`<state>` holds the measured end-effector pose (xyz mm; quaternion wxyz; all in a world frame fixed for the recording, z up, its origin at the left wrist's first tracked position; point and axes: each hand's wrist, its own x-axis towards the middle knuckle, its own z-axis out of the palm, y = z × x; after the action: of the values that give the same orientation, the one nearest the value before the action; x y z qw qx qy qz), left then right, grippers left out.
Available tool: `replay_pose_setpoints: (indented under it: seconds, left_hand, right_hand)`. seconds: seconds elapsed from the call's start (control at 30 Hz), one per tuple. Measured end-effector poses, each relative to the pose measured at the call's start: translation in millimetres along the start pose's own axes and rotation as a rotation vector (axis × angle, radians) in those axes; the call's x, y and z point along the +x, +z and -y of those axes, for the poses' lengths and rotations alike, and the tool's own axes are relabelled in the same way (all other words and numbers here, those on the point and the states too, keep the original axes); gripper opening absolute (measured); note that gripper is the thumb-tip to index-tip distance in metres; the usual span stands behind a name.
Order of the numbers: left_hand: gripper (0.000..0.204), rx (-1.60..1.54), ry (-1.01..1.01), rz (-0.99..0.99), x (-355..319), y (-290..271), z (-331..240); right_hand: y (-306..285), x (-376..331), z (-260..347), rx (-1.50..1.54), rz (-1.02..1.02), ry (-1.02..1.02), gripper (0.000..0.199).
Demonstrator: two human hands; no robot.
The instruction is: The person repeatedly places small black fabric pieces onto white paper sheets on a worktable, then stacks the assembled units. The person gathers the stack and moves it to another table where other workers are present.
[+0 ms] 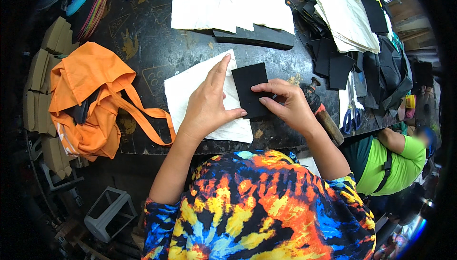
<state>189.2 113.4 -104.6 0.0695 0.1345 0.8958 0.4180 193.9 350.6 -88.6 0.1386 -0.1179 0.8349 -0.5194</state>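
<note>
My left hand [209, 99] lies over a white cloth piece [181, 93] on the dark table, its fingers stretched out along the cloth's right side and the thumb apart. Beside it, my right hand [285, 102] pinches the right edge of a black rectangular piece [247, 81] between thumb and fingers. The black piece is flat and thin; whether it is leather or fabric I cannot tell. Its left edge meets or slightly overlaps the white cloth's right edge, close to my left fingers.
An orange cloth bag [90, 103] sits at the left. White cloth sheets [228, 5] rest over a black bar [257, 37] ahead. To the right are a wooden-handled hammer [329, 127], blue-handled scissors [352, 117] and stacked white cloth [345, 15]. A person in green [400, 165] is near the table's right side.
</note>
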Motion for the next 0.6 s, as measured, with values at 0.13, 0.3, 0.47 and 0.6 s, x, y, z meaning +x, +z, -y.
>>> replay_pose_setpoints:
  seconds: [0.13,0.3,0.47,0.6]
  left_hand:
    - [0.113,-0.069,0.024,-0.036,-5.6,3.2,1.0]
    - [0.073,0.172,0.273,-0.069,-16.5,9.9,3.0]
    - [0.063,0.257,0.268,-0.043,-22.2,12.3,3.6]
    - [0.064,0.105,0.226,-0.079,-16.9,12.7,2.8]
  right_hand:
    - [-1.5,3.7,-0.9,-0.057,0.01,-0.002,0.031]
    - [-3.8,4.6,0.9,-0.199,0.044,-0.007,0.033]
    - [0.5,15.0,5.5,-0.637,-0.2,-0.495,0.037]
    - [12.7,34.7,0.9,-0.556,0.053,-0.494,0.051]
